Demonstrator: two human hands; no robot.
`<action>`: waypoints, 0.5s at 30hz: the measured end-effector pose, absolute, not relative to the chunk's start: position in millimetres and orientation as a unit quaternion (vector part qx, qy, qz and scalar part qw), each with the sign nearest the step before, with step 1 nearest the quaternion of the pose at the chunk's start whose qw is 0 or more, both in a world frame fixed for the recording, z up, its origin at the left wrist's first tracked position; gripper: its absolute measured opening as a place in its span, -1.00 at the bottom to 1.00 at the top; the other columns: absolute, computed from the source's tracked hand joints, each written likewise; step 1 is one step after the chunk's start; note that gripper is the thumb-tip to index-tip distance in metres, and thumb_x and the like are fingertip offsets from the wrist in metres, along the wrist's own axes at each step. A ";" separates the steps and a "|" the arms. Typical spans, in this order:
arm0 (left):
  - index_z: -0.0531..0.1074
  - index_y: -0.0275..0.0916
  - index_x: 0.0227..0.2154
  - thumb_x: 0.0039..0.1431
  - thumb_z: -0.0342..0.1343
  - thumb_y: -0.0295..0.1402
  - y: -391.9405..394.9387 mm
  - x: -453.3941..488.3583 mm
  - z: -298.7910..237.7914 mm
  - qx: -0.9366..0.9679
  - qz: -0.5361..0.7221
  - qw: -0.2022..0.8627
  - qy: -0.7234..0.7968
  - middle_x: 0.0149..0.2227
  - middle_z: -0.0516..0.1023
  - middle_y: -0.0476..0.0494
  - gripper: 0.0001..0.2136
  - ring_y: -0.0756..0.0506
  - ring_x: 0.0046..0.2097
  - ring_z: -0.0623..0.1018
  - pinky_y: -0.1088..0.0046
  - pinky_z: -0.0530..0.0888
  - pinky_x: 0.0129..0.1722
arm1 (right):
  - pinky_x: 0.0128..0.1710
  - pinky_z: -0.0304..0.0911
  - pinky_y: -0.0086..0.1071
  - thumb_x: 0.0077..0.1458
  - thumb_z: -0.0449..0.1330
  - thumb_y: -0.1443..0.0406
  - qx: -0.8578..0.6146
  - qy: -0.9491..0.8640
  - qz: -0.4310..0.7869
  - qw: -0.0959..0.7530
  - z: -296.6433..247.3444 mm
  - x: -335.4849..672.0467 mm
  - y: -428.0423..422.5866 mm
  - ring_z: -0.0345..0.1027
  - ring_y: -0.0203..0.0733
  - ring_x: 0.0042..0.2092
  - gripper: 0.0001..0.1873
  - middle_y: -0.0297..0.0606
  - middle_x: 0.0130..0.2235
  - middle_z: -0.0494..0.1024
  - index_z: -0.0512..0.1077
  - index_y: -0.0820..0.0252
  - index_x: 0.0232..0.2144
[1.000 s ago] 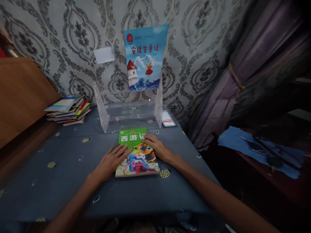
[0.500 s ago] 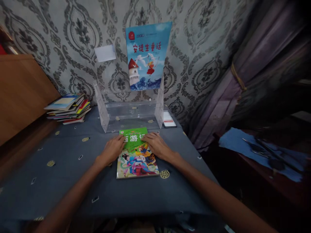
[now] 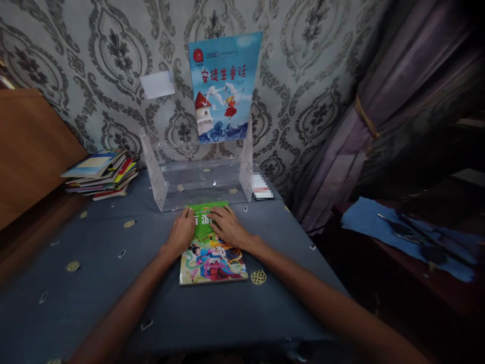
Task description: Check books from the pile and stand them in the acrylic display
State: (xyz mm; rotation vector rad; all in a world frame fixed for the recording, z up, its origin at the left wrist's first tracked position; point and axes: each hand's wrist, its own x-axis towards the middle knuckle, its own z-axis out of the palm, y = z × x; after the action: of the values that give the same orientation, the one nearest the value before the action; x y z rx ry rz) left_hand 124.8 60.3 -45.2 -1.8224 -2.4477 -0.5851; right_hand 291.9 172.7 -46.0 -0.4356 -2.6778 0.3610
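Note:
A picture storybook (image 3: pixel 212 263) with a green top and colourful cartoon figures lies face up on the cloth-covered table. My left hand (image 3: pixel 182 232) is closed over its upper left edge, fingers together; their undersides are hidden. Across the title lies my right hand (image 3: pixel 228 227), fingers stretched out flat on the cover and hiding part of the lettering. Just behind the book stands a clear acrylic book stand (image 3: pixel 204 177). Above the stand, a blue storybook (image 3: pixel 223 91) with red lettering is propped upright, with a white card (image 3: pixel 157 85) to its left.
A messy pile of thin books (image 3: pixel 102 172) sits at the back left, beside a brown wooden panel (image 3: pixel 34 146). A blurred white item (image 3: pixel 261 187) lies right of the stand. Past the table's right edge are a tied purple curtain (image 3: pixel 341 141) and a blue cloth (image 3: pixel 364 215) bearing dark tools.
My right hand has slid left from the book's right edge onto the middle of its title. My left hand stays at the left edge. The view has shifted slightly.

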 end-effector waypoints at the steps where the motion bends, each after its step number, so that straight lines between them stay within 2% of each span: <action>1: 0.39 -0.32 0.04 0.34 -0.15 -0.50 60.8 124.4 -45.7 -0.587 -0.191 0.020 -0.787 0.14 0.44 -0.46 -0.68 -0.29 0.11 0.52 0.10 0.44 0.11 | 0.32 0.02 0.04 0.31 0.10 0.34 -0.155 -0.959 0.129 0.199 -44.6 291.6 173.2 0.29 -0.01 0.24 -0.67 -0.03 0.16 0.48 0.46 0.25 0.08; 8: 0.40 -0.28 0.07 0.34 -0.11 -0.45 60.3 116.7 -62.0 -0.595 -0.265 0.071 -0.755 0.18 0.44 -0.41 -0.68 -0.30 0.26 0.39 0.01 0.33 0.26 | 0.33 0.03 0.02 0.32 0.10 0.31 -0.163 -0.962 0.124 0.181 -37.7 288.3 176.4 0.25 0.01 0.27 -0.64 -0.03 0.21 0.45 0.43 0.25 0.12; 12: 0.39 -0.29 0.10 0.35 -0.13 -0.41 59.4 109.3 -71.9 -0.608 -0.277 0.085 -0.739 0.20 0.44 -0.40 -0.66 -0.29 0.26 0.41 -0.01 0.37 0.25 | 0.34 -0.01 0.07 0.32 0.11 0.27 -0.191 -0.957 0.128 0.176 -43.7 287.4 177.2 0.11 0.07 0.36 -0.59 0.04 0.28 0.36 0.41 0.25 0.17; 15: 0.39 -0.31 0.09 0.37 -0.14 -0.40 58.9 106.8 -74.5 -0.613 -0.269 0.106 -0.735 0.19 0.45 -0.39 -0.66 -0.27 0.24 0.44 0.02 0.40 0.24 | 0.36 -0.04 0.08 0.32 0.12 0.26 -0.204 -0.952 0.133 0.183 -48.5 287.5 177.6 0.08 0.08 0.38 -0.56 0.06 0.30 0.33 0.39 0.22 0.20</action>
State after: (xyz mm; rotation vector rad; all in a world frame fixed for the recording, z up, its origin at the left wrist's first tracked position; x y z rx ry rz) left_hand 106.8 58.9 -74.5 -1.8062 -2.1665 -0.7926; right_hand 287.5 177.6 -48.5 -0.5759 -2.6867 0.3761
